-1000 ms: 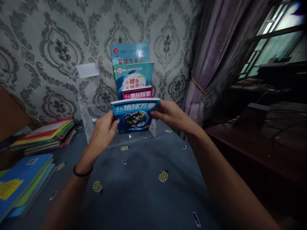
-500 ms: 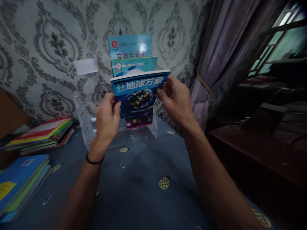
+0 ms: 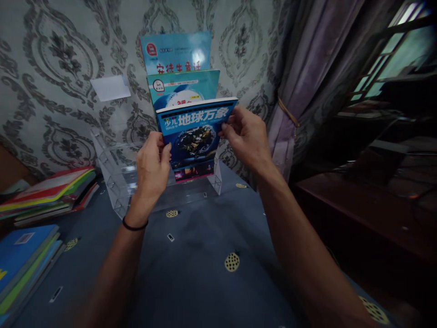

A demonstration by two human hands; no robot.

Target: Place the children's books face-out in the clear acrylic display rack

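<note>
A dark blue book (image 3: 194, 141) with a globe on its cover is gripped at both side edges. My left hand (image 3: 153, 161) pinches its left edge, thumb in front, a black band on the wrist. My right hand (image 3: 247, 136) is closed on the right edge near the top corner. The book leans back at the front of a clear acrylic rack (image 3: 112, 175). Behind it, a teal book (image 3: 182, 84) and, higher up, a light blue book (image 3: 175, 50) stand in the rack's tiers. The blue book's lower edge is near the front tier; whether it rests there I cannot tell.
To the left lie a stack of colourful books (image 3: 48, 193) and a nearer pile with a blue book (image 3: 25, 255) on top. A dark blue tablecloth (image 3: 191, 282) with pineapple prints covers the table. Patterned wallpaper stands behind, with a tied curtain (image 3: 285, 109) at right.
The blue book tilts back more upright and sits slightly lower against the rack, so more of the teal cover shows. Both hands keep their hold; the view has shifted slightly.
</note>
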